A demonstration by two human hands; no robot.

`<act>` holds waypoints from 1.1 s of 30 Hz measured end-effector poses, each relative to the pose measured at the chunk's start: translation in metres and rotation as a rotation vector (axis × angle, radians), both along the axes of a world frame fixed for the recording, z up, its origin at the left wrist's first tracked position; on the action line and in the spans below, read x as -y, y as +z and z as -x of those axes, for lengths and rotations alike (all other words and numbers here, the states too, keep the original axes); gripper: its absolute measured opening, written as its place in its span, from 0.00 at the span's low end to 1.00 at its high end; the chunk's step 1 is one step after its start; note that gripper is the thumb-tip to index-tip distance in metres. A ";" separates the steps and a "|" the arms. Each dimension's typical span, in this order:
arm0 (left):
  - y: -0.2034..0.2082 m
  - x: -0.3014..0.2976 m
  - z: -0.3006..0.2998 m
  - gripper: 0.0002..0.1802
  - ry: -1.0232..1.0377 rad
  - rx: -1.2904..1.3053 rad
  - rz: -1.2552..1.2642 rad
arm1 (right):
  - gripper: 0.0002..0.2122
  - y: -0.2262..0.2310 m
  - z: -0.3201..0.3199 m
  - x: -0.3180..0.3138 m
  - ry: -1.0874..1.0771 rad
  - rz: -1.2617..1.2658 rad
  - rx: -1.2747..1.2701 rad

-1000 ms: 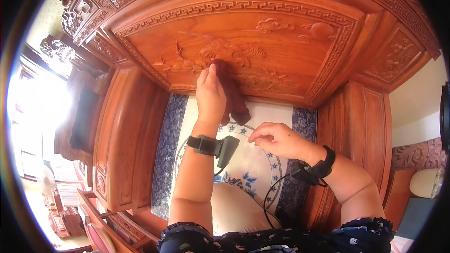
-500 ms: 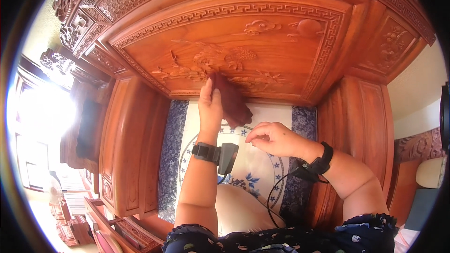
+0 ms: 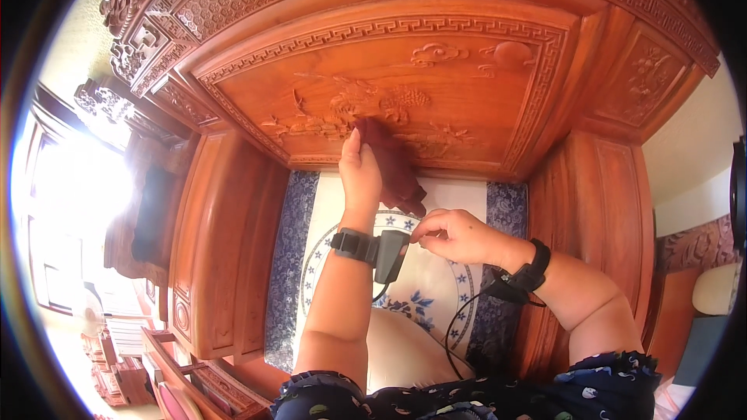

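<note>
Head view: the left hand (image 3: 362,176) gripped a dark red cloth (image 3: 393,167), which was against the lower part of the carved wooden panel (image 3: 327,58), its bottom end hanging in front of the blue-and-white cover (image 3: 428,276). The right hand (image 3: 465,238) was loosely curled just beside the black wrist device (image 3: 390,258); whether its fingertips pinched anything, I could not tell
</note>
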State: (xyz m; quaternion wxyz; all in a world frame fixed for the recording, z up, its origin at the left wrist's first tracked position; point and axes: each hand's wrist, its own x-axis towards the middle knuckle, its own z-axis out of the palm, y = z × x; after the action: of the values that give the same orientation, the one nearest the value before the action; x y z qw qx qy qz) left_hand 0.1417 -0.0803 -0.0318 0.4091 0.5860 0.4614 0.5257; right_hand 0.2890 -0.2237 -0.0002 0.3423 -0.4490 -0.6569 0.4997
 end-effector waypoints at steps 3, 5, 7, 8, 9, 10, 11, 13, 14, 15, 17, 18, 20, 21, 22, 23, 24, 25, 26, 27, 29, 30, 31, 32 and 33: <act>0.003 0.005 -0.005 0.17 0.123 -0.224 -0.060 | 0.08 0.003 0.001 0.000 0.024 0.013 0.025; 0.011 0.011 -0.006 0.17 0.144 -0.146 0.013 | 0.08 0.002 0.000 0.001 0.035 0.026 0.040; 0.025 0.014 -0.002 0.16 -0.112 0.445 0.293 | 0.08 -0.003 -0.002 0.002 0.009 0.005 -0.010; 0.028 0.013 0.000 0.17 -0.066 0.479 0.287 | 0.08 -0.001 -0.001 0.002 0.010 0.002 -0.013; 0.030 0.010 0.002 0.17 -0.067 0.476 0.286 | 0.08 0.001 -0.002 0.001 0.009 -0.002 -0.007; 0.033 0.006 0.003 0.17 -0.065 0.448 0.247 | 0.09 0.002 -0.003 0.001 0.005 -0.004 -0.001; 0.034 0.005 0.003 0.17 -0.064 0.419 0.213 | 0.09 0.003 -0.003 0.001 -0.001 -0.002 -0.003; 0.030 0.008 -0.003 0.18 -0.037 0.382 0.251 | 0.09 0.003 -0.003 0.002 0.005 -0.003 -0.002; 0.017 0.009 -0.004 0.18 -0.031 0.388 0.227 | 0.09 0.003 0.000 0.001 0.005 -0.001 -0.008; 0.007 0.008 -0.009 0.18 -0.031 0.399 0.205 | 0.09 0.003 0.001 0.001 0.016 -0.011 0.004; -0.005 0.005 -0.016 0.20 0.018 0.430 0.187 | 0.09 0.002 -0.001 0.000 0.017 -0.015 0.022; -0.006 0.002 -0.018 0.19 0.031 0.410 0.100 | 0.09 0.002 -0.004 -0.001 0.009 -0.010 0.032; -0.001 -0.001 -0.018 0.18 0.035 0.399 0.010 | 0.09 0.005 -0.004 -0.002 0.000 -0.005 0.062; -0.006 -0.007 -0.012 0.18 0.037 0.397 0.013 | 0.09 0.006 -0.003 -0.002 0.001 -0.003 0.060; -0.015 -0.015 -0.004 0.16 0.099 0.222 -0.056 | 0.09 0.006 -0.001 -0.002 -0.002 -0.020 0.016; -0.017 -0.016 -0.002 0.15 0.159 0.048 -0.120 | 0.09 0.004 0.000 -0.002 -0.006 -0.034 -0.027; -0.020 -0.014 -0.001 0.14 0.173 -0.048 -0.167 | 0.09 -0.001 0.000 -0.001 -0.009 -0.053 -0.014; -0.023 -0.012 0.002 0.14 0.177 -0.052 -0.165 | 0.09 -0.001 0.001 -0.001 -0.004 -0.050 -0.017; -0.022 -0.009 -0.001 0.14 0.132 -0.064 -0.163 | 0.09 -0.001 -0.002 -0.002 0.008 -0.051 0.018; -0.021 -0.005 -0.003 0.14 0.087 -0.077 -0.162 | 0.08 -0.002 -0.003 -0.001 0.020 -0.053 0.053; -0.017 0.006 -0.007 0.14 0.077 -0.107 -0.145 | 0.08 -0.003 -0.001 -0.001 0.008 -0.058 0.015; -0.013 0.010 -0.010 0.14 0.050 -0.136 -0.224 | 0.08 -0.004 -0.001 -0.001 -0.004 -0.065 -0.025; -0.010 0.012 -0.014 0.14 0.022 -0.164 -0.304 | 0.08 -0.004 -0.001 -0.001 -0.005 -0.066 -0.023; 0.003 0.017 -0.019 0.14 -0.015 -0.198 -0.329 | 0.08 -0.003 -0.002 -0.001 -0.013 -0.056 0.010; 0.003 0.016 -0.022 0.14 -0.015 -0.197 -0.330 | 0.09 -0.002 -0.003 -0.002 -0.022 -0.045 0.042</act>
State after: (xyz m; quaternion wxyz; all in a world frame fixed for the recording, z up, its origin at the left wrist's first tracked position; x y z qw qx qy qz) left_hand 0.1642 -0.0965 -0.0286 0.2643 0.6971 0.4021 0.5314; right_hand 0.2921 -0.2221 -0.0025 0.3439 -0.4588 -0.6702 0.4713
